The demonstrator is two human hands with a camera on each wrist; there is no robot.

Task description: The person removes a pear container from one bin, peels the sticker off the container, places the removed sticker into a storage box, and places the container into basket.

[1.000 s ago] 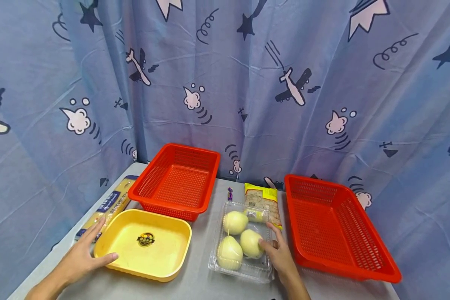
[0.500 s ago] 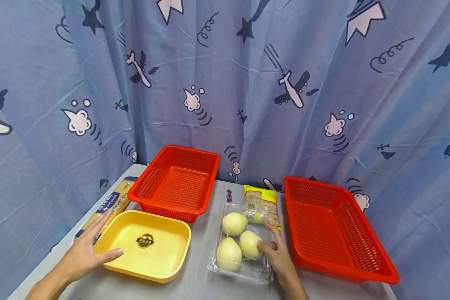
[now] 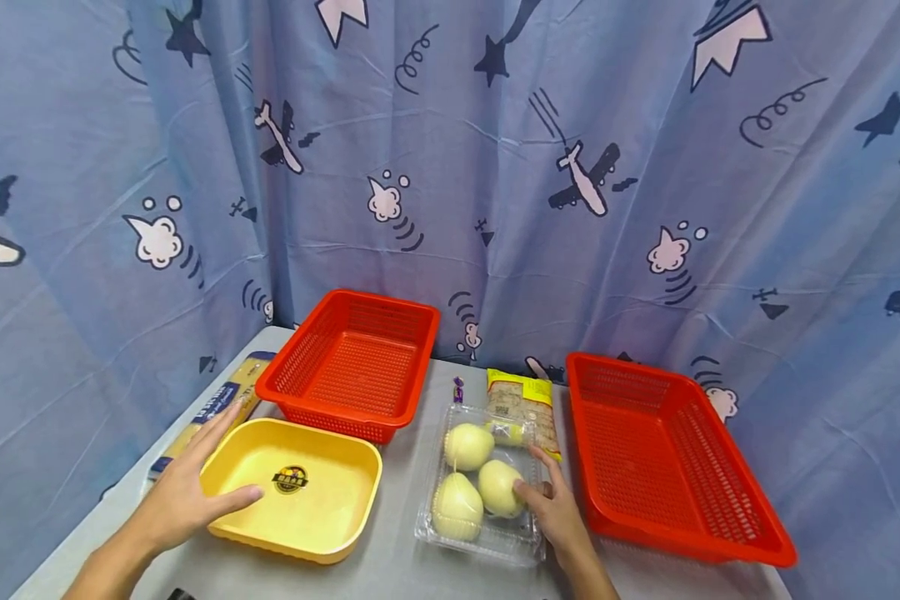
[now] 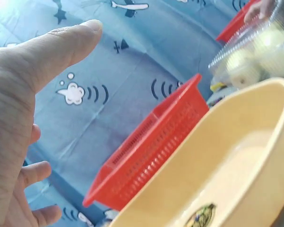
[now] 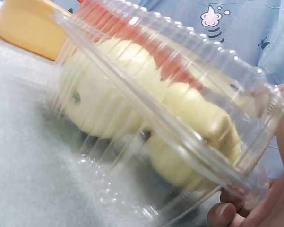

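Note:
My right hand [image 3: 558, 508] grips the right side of a clear plastic fruit box [image 3: 487, 546], thumb on the lid and fingers curled under the edge in the right wrist view. Inside the box lie pale yellow pears [image 3: 458, 504]. My left hand [image 3: 183, 492] holds nothing, its fingers spread and thumb stretched out over the left side of a yellow plastic basin [image 3: 345, 533]. From the left wrist view, the basin's rim [image 4: 274, 85] lies to the right of the hand, apart from the thumb.
Two red plastic baskets stand behind the basin, the left basket [image 3: 363, 371], and at right, the right basket [image 3: 637, 467]. A long yellow packet [image 3: 232, 400] lies at the far left. Behind the box are a yellow-topped bag [image 3: 543, 408] and a small purple-wrapped candy [image 3: 458, 389].
My left hand has moved to the right and slightly up, further over the yellow basin. The right hand keeps its grip on the fruit box, which stays in place.

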